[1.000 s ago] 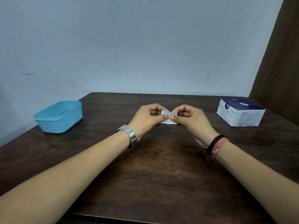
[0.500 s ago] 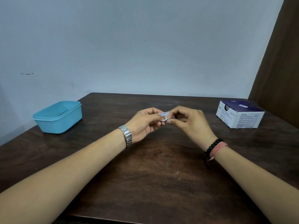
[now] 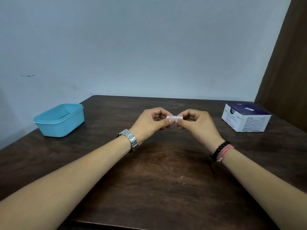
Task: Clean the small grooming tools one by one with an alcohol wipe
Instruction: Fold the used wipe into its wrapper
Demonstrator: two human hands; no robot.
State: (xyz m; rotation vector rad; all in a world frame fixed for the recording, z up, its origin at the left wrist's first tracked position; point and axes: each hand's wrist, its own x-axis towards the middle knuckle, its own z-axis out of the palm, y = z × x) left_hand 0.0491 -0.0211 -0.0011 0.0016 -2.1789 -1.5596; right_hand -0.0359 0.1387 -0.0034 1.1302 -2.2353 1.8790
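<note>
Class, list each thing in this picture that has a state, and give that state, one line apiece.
Wipe packet: pinched between both hands, above the table.
Left hand: pinches the packet.
Right hand: pinches the packet.
Blue container: lidless, upright.
Swab box: on the table, opening at its top.

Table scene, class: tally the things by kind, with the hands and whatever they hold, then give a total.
Hands: 2, left hand and right hand
Wipe packet, pinched by both: 1
Blue tub: 1
Swab box: 1
Total: 5
</note>
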